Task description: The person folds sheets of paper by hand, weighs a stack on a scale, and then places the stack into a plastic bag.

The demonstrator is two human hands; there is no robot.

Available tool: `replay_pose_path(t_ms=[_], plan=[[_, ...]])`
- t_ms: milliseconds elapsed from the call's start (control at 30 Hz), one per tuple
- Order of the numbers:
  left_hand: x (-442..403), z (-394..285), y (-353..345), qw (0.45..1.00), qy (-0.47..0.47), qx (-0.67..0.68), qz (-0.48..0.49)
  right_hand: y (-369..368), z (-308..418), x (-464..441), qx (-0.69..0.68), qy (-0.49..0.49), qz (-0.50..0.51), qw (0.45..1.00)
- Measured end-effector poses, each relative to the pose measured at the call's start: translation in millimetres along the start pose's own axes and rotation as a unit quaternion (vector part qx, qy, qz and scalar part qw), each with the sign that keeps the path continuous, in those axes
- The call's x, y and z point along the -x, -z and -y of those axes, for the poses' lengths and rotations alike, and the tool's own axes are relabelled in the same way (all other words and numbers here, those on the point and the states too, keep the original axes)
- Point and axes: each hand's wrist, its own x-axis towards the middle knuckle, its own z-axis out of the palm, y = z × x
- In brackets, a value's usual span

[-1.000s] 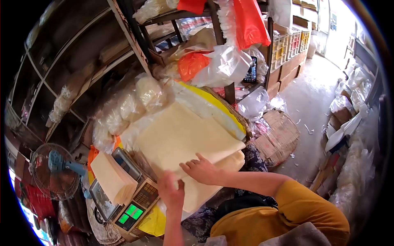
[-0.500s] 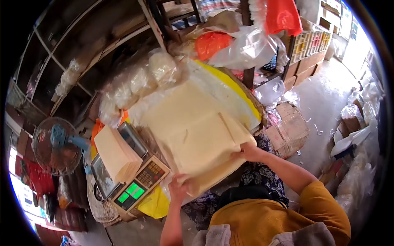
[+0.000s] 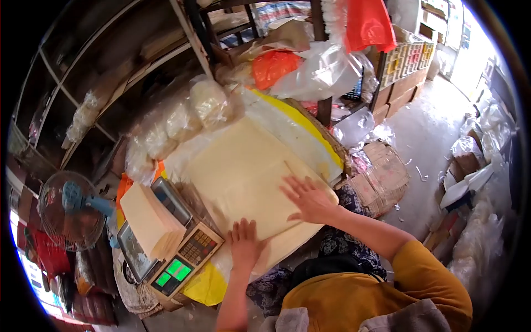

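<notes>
A stack of large cream sheets (image 3: 243, 166) lies on the work surface in front of me. My right hand (image 3: 311, 202) rests on the right part of the top sheet, fingers spread, with nothing held. Nearer the stack's front left edge, my left hand (image 3: 246, 243) lies palm down with its fingers apart. To the left, a digital scale (image 3: 198, 246) with a lit green display carries a pile of smaller folded cream sheets (image 3: 150, 218).
Plastic-wrapped bundles (image 3: 182, 119) line the back of the surface. A fan (image 3: 72, 210) stands at the left beside dark shelves. Flattened cardboard (image 3: 379, 180) is at the right, with a red bag (image 3: 369, 25) hanging above and crates (image 3: 409, 61) behind.
Half a second ago both hands were at the front edge of the sheets; now they lie further in on top. The sheet's front part looks flatter. The camera view has shifted slightly.
</notes>
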Motion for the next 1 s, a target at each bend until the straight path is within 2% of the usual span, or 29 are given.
replay_pose_path(t_ms=[33, 100, 133, 167, 200, 233, 267, 300, 333, 367, 400, 433, 467, 500, 533, 567, 600, 633, 667, 700, 733, 867, 933, 967, 1000], plan=[[-2, 11, -2, 0.999, -0.030, 0.005, -0.014, 4, -6, 2, 0.004, -0.007, -0.003, 1.000], [-4, 35, 0, 0.997, -0.066, 0.013, -0.023, 8, -19, 7, -0.003, 0.026, 0.204, 0.979], [-6, 45, 2, 0.995, -0.093, 0.021, -0.032, 6, -30, 9, -0.001, 0.022, 0.202, 0.979], [-6, 55, 6, 0.995, -0.096, 0.023, -0.032, 0, -43, 12, -0.028, 0.082, 0.173, 0.981], [-5, 64, 14, 0.990, -0.037, 0.138, -0.014, -2, -51, 14, -0.057, 0.142, 0.144, 0.978], [-3, 66, 20, 0.968, 0.023, 0.250, 0.005, 2, -53, 12, -0.057, 0.140, 0.145, 0.978], [-5, 62, 25, 0.968, 0.023, 0.250, 0.008, 6, -53, 8, -0.139, 0.009, 0.202, 0.969], [-12, 56, 30, 0.919, 0.134, 0.369, -0.044, 9, -53, 4, -0.217, -0.122, 0.253, 0.935], [-22, 50, 33, 0.841, 0.241, 0.475, -0.094, 8, -52, -3, -0.218, -0.123, 0.253, 0.934], [-36, 45, 36, 0.786, 0.241, 0.560, -0.097, 5, -49, -12, -0.236, -0.192, 0.197, 0.932], [-45, 41, 26, 0.787, 0.240, 0.560, -0.095, 2, -46, -19, -0.253, -0.260, 0.138, 0.922], [-56, 39, 9, 0.891, 0.234, 0.357, -0.155, -12, -46, -24, -0.249, -0.254, 0.070, 0.932], [-64, 38, -1, 0.945, 0.212, 0.136, -0.209, -23, -47, -29, -0.250, -0.256, 0.067, 0.932], [-70, 37, 4, 0.973, 0.149, 0.131, -0.119, -25, -46, -36, -0.225, -0.284, 0.065, 0.930], [-75, 33, 4, 0.973, 0.146, 0.132, -0.118, -27, -44, -42, -0.200, -0.312, 0.064, 0.927], [-78, 24, 1, 0.981, 0.163, 0.097, -0.040, -28, -42, -44, -0.199, -0.314, 0.064, 0.926], [-79, 18, -1, 0.981, 0.179, 0.061, 0.038, -21, -35, -46, -0.141, -0.299, 0.069, 0.941], [-77, 16, -3, 0.983, 0.172, 0.056, 0.033, -16, -31, -48, -0.082, -0.281, 0.074, 0.953], [-75, 14, -6, 0.983, 0.171, 0.057, 0.034, -15, -30, -48, -0.081, -0.283, 0.074, 0.953], [-74, 12, -9, 0.984, 0.171, 0.042, 0.019, -14, -30, -47, -0.010, -0.150, 0.030, 0.988], [-73, 12, -11, 0.985, 0.172, 0.026, 0.004, -15, -29, -48, 0.062, -0.012, -0.015, 0.998], [-73, 14, -12, 0.984, 0.174, 0.020, 0.019, -46, -36, -36, 0.052, -0.030, 0.009, 0.998], [-70, 12, -6, 0.975, 0.189, 0.112, -0.008, -44, -32, -34, 0.089, -0.037, 0.001, 0.995], [-68, 9, -7, 0.976, 0.187, 0.113, -0.014, -42, -30, -33, 0.093, -0.035, -0.002, 0.995], [-62, 3, -13, 0.940, 0.247, 0.171, -0.161, -37, -21, -31, 0.097, -0.066, 0.007, 0.993]])
